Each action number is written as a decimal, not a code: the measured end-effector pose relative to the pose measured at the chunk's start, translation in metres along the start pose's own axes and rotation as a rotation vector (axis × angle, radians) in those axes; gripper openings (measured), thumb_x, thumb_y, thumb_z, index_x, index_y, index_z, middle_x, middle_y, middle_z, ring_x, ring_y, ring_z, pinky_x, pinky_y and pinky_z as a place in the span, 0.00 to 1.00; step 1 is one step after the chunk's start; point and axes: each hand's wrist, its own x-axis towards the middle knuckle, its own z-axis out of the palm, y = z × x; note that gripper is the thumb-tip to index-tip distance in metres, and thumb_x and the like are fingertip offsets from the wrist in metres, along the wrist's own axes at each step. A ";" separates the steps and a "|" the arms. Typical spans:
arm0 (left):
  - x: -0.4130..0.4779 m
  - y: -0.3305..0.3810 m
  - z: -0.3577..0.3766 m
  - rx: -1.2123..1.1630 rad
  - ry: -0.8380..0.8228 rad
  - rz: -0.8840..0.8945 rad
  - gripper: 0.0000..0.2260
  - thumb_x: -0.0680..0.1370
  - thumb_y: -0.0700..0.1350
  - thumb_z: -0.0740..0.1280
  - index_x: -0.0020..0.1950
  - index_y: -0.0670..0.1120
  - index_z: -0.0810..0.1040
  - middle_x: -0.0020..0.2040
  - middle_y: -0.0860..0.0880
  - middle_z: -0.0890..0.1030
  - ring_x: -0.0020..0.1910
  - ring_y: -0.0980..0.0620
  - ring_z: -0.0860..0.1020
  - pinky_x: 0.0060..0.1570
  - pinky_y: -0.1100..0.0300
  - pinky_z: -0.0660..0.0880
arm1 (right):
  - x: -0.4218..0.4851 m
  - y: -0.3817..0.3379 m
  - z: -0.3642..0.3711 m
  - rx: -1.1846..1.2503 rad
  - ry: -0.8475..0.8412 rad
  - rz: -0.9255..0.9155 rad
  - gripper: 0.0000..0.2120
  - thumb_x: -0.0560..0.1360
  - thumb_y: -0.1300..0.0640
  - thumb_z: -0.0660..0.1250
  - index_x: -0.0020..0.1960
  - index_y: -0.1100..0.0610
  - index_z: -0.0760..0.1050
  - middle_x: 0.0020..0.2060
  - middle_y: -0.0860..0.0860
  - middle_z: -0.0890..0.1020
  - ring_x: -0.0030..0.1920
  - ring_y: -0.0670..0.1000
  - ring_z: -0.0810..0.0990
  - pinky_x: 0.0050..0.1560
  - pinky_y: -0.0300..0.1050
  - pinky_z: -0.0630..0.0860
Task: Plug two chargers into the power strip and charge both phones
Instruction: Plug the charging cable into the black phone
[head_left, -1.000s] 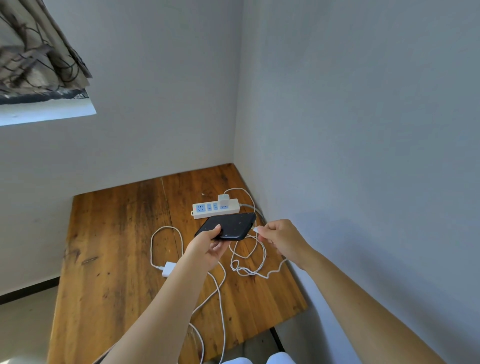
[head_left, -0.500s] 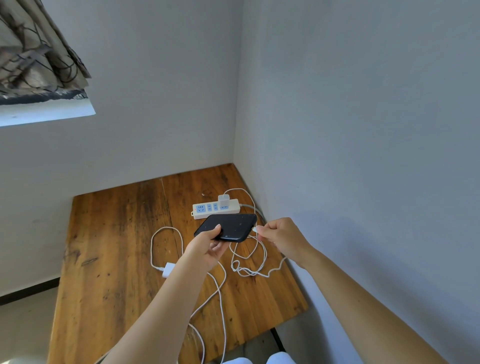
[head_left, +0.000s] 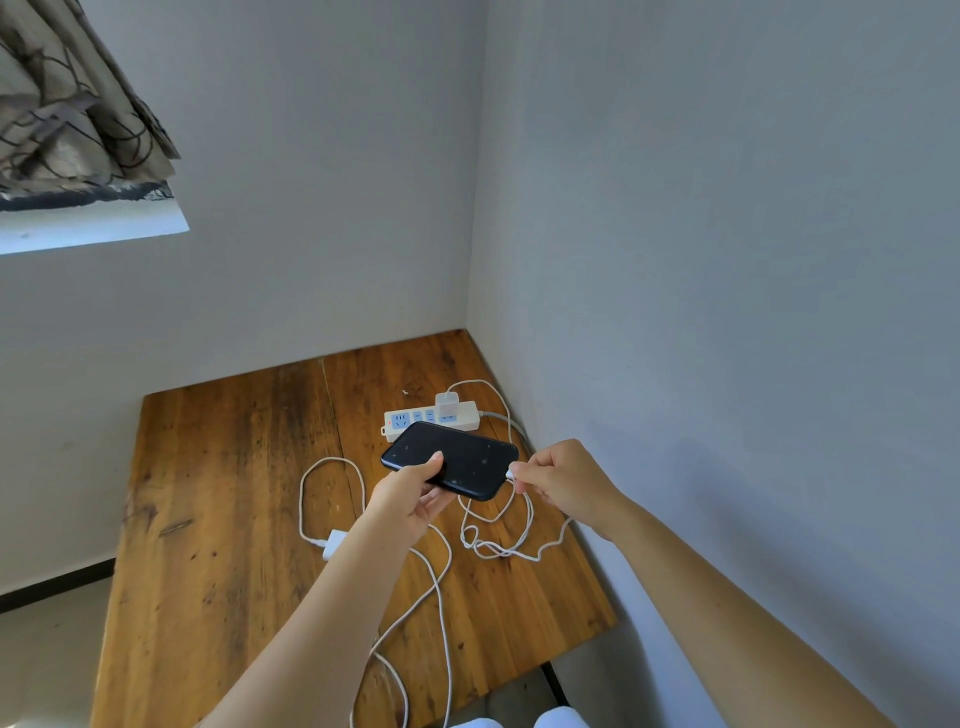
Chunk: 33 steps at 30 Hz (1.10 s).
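My left hand (head_left: 410, 493) holds a black phone (head_left: 457, 457) by its near left end, above the wooden table (head_left: 218, 519). My right hand (head_left: 563, 480) pinches the white plug of a charging cable (head_left: 511, 543) right at the phone's right end; whether it is seated I cannot tell. Behind the phone lies a white power strip (head_left: 410, 420) with one white charger (head_left: 447, 402) plugged into it. A second white charger (head_left: 334, 542) lies loose on the table, left of my left forearm, with its cable (head_left: 311, 483) looping around. No second phone is in sight.
The table stands in a corner, with grey walls behind and to the right. A window sill and a patterned curtain (head_left: 67, 119) hang at the upper left. The loose charger's cable trails off the table's near edge.
My right hand has brought the cable plug up to the phone's right end. The phone has shifted slightly toward it.
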 end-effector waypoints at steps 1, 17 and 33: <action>0.000 0.000 0.000 -0.004 -0.001 -0.004 0.11 0.73 0.35 0.70 0.51 0.44 0.72 0.48 0.39 0.81 0.43 0.42 0.83 0.26 0.57 0.80 | 0.000 0.000 -0.001 0.017 -0.003 0.003 0.15 0.77 0.52 0.65 0.34 0.57 0.81 0.23 0.44 0.74 0.29 0.45 0.74 0.36 0.36 0.69; 0.002 -0.001 0.005 0.017 0.010 0.023 0.16 0.73 0.35 0.70 0.58 0.43 0.71 0.52 0.39 0.80 0.48 0.41 0.82 0.35 0.56 0.79 | 0.003 0.002 0.007 0.001 0.052 0.059 0.15 0.77 0.53 0.65 0.37 0.60 0.81 0.27 0.49 0.76 0.30 0.46 0.75 0.37 0.38 0.71; 0.004 0.009 0.005 0.072 -0.051 0.129 0.16 0.73 0.37 0.70 0.59 0.46 0.73 0.54 0.42 0.81 0.47 0.42 0.83 0.31 0.57 0.81 | 0.002 0.022 0.016 0.100 -0.047 0.078 0.13 0.78 0.52 0.63 0.39 0.55 0.81 0.35 0.50 0.83 0.37 0.49 0.82 0.43 0.39 0.78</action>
